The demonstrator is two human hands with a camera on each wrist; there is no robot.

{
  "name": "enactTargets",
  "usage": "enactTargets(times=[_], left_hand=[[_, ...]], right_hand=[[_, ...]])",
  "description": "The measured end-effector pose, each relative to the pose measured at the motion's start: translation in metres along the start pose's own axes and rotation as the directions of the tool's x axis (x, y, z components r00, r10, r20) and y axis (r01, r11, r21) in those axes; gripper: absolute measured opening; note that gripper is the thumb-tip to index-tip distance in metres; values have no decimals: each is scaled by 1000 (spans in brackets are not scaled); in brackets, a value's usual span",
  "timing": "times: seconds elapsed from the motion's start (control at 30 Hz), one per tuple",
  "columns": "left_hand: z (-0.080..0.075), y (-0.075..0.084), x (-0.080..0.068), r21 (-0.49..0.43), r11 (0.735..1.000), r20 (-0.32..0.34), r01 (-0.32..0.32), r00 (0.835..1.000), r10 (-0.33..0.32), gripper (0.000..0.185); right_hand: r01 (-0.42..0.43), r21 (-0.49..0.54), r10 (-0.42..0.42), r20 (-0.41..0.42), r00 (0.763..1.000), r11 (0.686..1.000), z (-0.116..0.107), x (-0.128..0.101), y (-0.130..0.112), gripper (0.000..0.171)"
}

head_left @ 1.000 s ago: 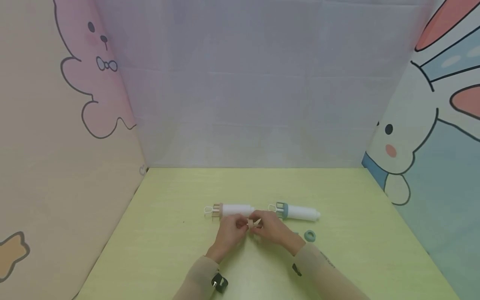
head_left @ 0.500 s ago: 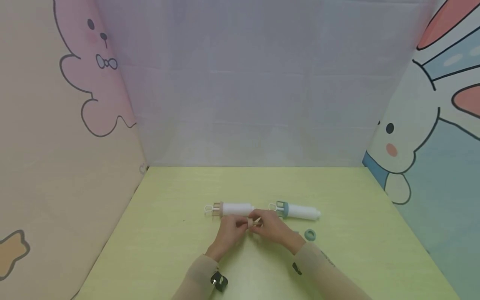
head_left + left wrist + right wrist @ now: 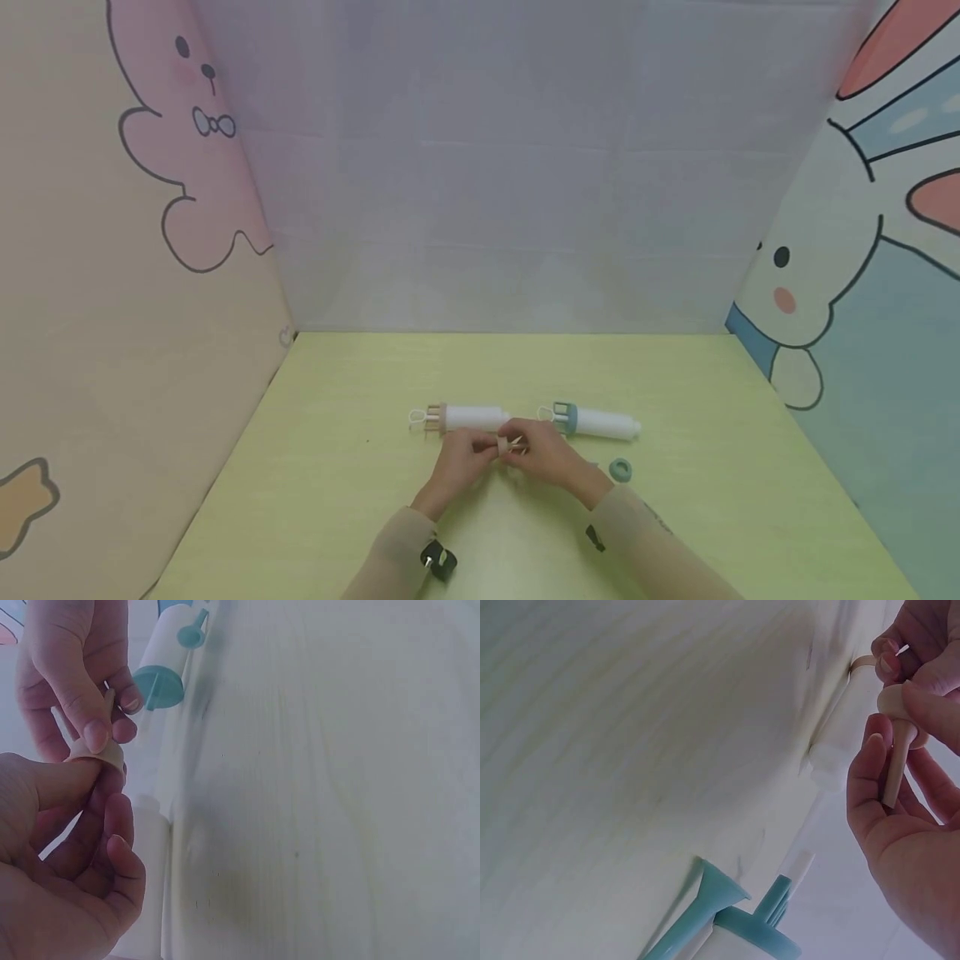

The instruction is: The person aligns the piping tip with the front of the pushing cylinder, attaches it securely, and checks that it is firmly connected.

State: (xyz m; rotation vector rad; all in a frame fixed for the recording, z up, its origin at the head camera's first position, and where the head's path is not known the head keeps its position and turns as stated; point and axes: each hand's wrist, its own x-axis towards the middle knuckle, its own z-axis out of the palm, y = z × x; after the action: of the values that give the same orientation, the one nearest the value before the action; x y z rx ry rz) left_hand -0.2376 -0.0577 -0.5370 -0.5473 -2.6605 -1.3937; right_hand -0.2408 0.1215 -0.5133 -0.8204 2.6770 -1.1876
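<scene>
Both hands meet over the yellow-green table and hold one small beige funnel-shaped piece between them. My left hand pinches its wide end between thumb and fingers. My right hand curls its fingers round the thin stem, thumb on the rounded head. Just behind the hands lies a white tube with a beige end, its body also in the right wrist view. To its right lies a white tube with a teal end.
A teal ring lies on the table by my right forearm. A teal funnel piece sits beside the teal-ended tube's cap. Cartoon-printed panels wall the table at left, back and right.
The hands stay in the same spot and keep their hold on the beige piece, which has turned slightly between the fingers. Nothing else has moved.
</scene>
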Motion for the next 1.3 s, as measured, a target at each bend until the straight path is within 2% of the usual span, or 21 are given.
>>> enactTargets(times=[0.23,0.4,0.5,0.57,0.63,0.7,0.83,0.97,1.03,1.13,1.3], left_hand=[[0,1,1,19,1000,8,-14,1000,14,8],[-5,-1,5,88,996,18,-6,1000,4,9],[-12,-2,9,138,990,-35,8,999,-3,16],[-17,-2,12,191,982,-82,-4,996,20,23],[-23,-2,15,260,965,-122,-18,991,52,29],[-27,-5,19,344,938,-146,-54,983,110,35],[-34,-11,26,470,878,-128,-95,976,174,42],[-35,-16,32,536,842,-52,-62,993,106,55],[-35,-17,34,548,836,-11,-32,999,45,61],[-34,-19,37,548,836,29,4,999,-24,66],[-33,-26,37,548,836,37,31,997,-61,66]], right_hand=[[-21,11,21,-8,1000,1000,-1,-2,3,26],[-36,21,36,-12,999,999,-2,-3,8,30],[-51,24,51,-8,999,998,-2,-3,10,31],[-59,31,59,-9,998,998,-2,-4,10,31],[-58,36,59,-13,998,998,-2,-4,10,30],[-56,45,57,-16,998,997,-1,-4,11,28],[-58,59,59,-17,998,997,0,-3,11,27],[-61,68,62,-14,998,996,-1,-4,12,28],[-63,68,64,-12,998,996,-1,-5,13,28],[-61,59,62,-12,998,996,0,-5,13,28],[-59,48,60,-21,998,997,1,-5,12,27]])
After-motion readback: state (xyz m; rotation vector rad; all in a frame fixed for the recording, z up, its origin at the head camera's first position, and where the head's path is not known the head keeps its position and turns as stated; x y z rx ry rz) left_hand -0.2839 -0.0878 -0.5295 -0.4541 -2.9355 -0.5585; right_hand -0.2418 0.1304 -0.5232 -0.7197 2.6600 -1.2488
